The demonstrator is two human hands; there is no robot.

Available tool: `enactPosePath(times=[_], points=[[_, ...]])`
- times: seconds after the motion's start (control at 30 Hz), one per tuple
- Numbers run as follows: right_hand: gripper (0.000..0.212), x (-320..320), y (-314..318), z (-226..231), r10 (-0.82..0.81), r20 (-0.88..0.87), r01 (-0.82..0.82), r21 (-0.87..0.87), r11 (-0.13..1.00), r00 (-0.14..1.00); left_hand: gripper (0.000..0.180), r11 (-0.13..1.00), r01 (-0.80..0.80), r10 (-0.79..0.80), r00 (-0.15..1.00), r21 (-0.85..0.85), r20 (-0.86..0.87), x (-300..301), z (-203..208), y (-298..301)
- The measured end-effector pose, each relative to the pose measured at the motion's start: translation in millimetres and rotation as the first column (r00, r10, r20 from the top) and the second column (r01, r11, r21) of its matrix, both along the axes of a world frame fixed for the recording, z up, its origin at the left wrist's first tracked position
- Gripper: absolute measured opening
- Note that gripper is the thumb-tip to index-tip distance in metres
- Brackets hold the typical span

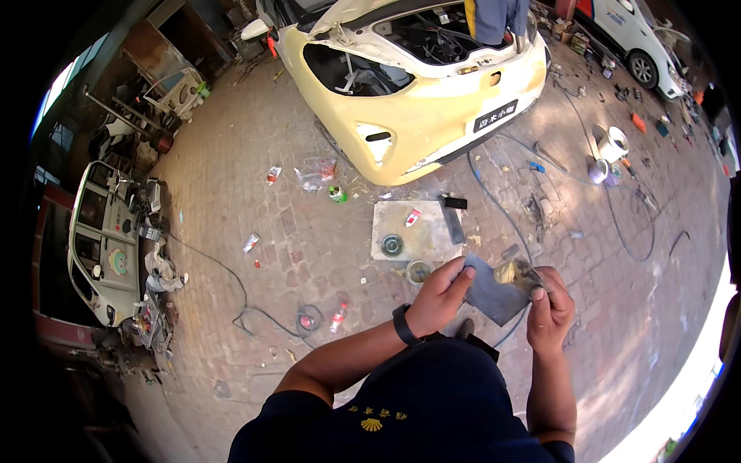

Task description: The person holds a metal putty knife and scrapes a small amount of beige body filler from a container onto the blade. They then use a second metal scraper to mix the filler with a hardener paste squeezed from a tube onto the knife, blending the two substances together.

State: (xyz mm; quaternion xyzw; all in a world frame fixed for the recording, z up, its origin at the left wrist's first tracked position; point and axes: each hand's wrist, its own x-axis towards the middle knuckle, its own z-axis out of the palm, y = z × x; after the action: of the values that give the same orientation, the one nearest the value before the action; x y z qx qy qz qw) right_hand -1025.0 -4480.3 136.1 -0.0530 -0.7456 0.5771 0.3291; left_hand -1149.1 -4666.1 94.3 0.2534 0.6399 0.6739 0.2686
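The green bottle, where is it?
The green bottle lies on the brick ground, centre-left of the head view, just left of the yellow car's bumper.

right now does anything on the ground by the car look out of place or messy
Yes. Litter lies on the brick paving: a green bottle, crumpled plastic wrap and a clear bottle on its side. The yellow car has its headlights missing, leaving dark openings.
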Motion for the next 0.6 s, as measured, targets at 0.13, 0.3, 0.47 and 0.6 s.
enactPosePath(times=[0.13, 0.3, 0.47, 0.6], points=[[0.019, -3, 4, 13, 0.058, 0.199, -0.091, 0.163, 0.982, 0.978, 0.024, 0.989, -0.143, 0.144, 0.989, 0.031, -0.039, -12, 13, 3], [0.017, 8, 30, -27, -0.218, 0.349, 0.314, -0.248, 0.917, 0.912, 0.028, 0.963, -0.238, 0.205, 0.951, 0.123, 0.232, -32, 4, -7], [0.030, -13, 2, 0, -0.202, -0.039, 0.193, 0.510, 0.838, 0.979, 0.023, 0.953, -0.234, 0.183, 0.950, 0.191, 0.251, -28, -9, 2], [0.036, -27, -14, 6, -0.150, -0.063, 0.146, 0.751, 0.644, 0.987, 0.027, 0.964, -0.238, 0.219, 0.963, 0.117, 0.157, -17, 14, 9]])
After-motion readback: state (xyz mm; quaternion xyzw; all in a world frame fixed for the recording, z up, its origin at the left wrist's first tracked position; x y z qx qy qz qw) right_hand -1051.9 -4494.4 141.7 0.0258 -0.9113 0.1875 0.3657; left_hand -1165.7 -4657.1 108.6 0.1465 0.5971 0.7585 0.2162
